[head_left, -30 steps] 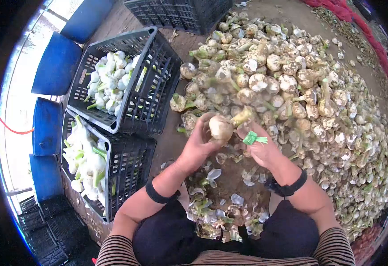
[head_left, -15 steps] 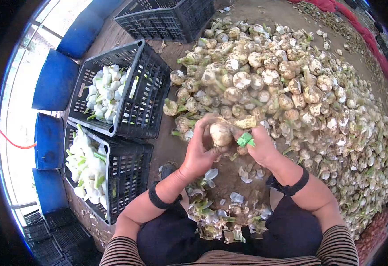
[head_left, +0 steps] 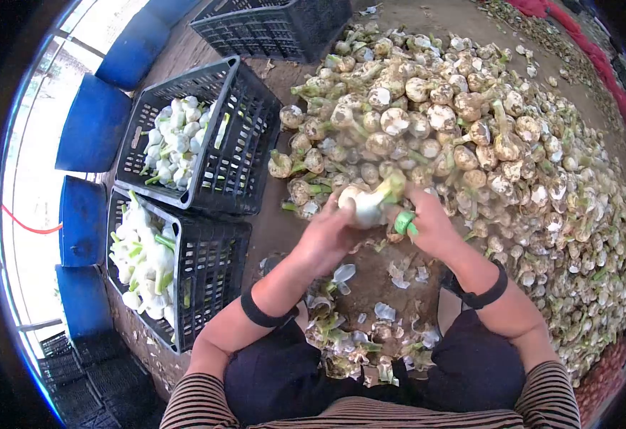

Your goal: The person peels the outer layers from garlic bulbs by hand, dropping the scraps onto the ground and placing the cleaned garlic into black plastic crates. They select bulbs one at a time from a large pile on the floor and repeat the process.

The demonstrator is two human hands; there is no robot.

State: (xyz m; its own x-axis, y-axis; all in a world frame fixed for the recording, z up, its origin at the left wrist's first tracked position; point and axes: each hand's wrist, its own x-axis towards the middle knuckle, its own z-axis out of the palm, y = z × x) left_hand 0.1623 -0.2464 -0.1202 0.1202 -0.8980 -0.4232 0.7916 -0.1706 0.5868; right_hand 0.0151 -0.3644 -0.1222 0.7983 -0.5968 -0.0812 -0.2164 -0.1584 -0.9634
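Observation:
My left hand (head_left: 326, 239) is closed around a garlic bulb (head_left: 364, 206), whose side shows smooth and white. The bulb's pale green stem (head_left: 393, 184) points up and right. My right hand (head_left: 431, 225) is closed at the stem end, its fingers against the garlic; the exact pinch is partly hidden. Green tape (head_left: 404, 223) is wrapped round a finger of the right hand. Just beyond both hands lies a large heap of unpeeled, soil-stained garlic (head_left: 441, 118).
Two black crates at left, one farther (head_left: 245, 154) and one nearer (head_left: 213, 275), hold clean white garlic. Another black crate (head_left: 277, 32) stands at the back. Peeled skins (head_left: 384, 311) litter the ground between my legs. Blue barrels (head_left: 92, 129) line the left side.
The bulb in my left hand has turned from a brownish outer skin to a white surface, and its stem now points upward. The view has shifted slightly.

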